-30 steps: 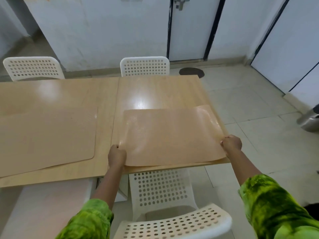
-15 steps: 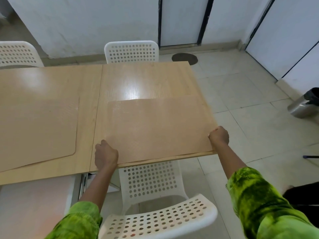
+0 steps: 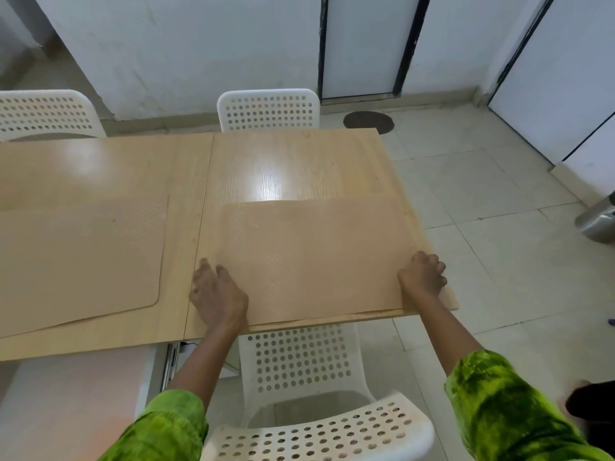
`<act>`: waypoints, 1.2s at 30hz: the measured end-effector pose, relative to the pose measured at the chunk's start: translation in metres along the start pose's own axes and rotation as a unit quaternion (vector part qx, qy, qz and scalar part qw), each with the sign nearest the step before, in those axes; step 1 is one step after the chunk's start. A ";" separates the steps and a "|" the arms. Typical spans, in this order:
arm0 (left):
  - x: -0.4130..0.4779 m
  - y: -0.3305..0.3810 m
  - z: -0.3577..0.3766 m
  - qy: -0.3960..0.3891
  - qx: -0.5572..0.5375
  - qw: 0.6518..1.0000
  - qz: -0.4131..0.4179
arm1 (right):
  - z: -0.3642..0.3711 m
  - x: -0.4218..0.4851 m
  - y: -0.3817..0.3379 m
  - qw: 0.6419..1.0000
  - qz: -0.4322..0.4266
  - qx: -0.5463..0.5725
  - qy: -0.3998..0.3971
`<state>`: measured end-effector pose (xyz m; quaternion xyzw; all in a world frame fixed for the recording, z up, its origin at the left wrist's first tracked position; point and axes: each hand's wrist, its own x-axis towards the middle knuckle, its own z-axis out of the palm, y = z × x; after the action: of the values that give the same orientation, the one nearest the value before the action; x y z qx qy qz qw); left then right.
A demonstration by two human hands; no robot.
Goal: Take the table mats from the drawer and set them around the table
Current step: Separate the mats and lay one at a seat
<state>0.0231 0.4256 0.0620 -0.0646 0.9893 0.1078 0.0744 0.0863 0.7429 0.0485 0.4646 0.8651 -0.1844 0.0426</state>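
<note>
Item: right mat [image 3: 316, 257]. Lies flat on the right half of the surface [image 3: 283, 161]. Its near edge runs along the surface's near edge, in front of the near chair [image 3: 299, 357].

Item: left mat [image 3: 80, 257]. Lies flat on the left half of the surface, apart from the right mat and slightly askew. No hand touches it.

Item: left hand [image 3: 216, 294]. Rests palm down on the near left corner of the right mat, fingers straight and a little spread, pinching nothing.

Item: right hand [image 3: 422, 277]. Rests on the near right corner of the same mat, fingers loosely bent and spread, apparently pressing rather than gripping.

Progress: two places on the near side are laid. The two far chairs [image 3: 268, 109] have bare surface before them, so at least those places appear left to do. The drawer is not plainly in view, and whether more mats remain cannot be told.

Change: a second ago the far right corner of the right mat stood curled up off the surface, and it is now down flat. Half a second ago both hands were closed on its near edge, and their fingers have since unfolded onto it. The left mat has not moved.
</note>
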 end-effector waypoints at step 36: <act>0.113 0.075 0.035 -0.026 0.061 0.982 0.178 | 0.036 0.063 -0.077 0.974 -0.211 -0.086 -0.012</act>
<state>-0.0939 0.4934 0.0251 0.1202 0.9874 0.0599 0.0832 -0.0160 0.7416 0.0211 0.2641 0.9555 -0.1199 0.0532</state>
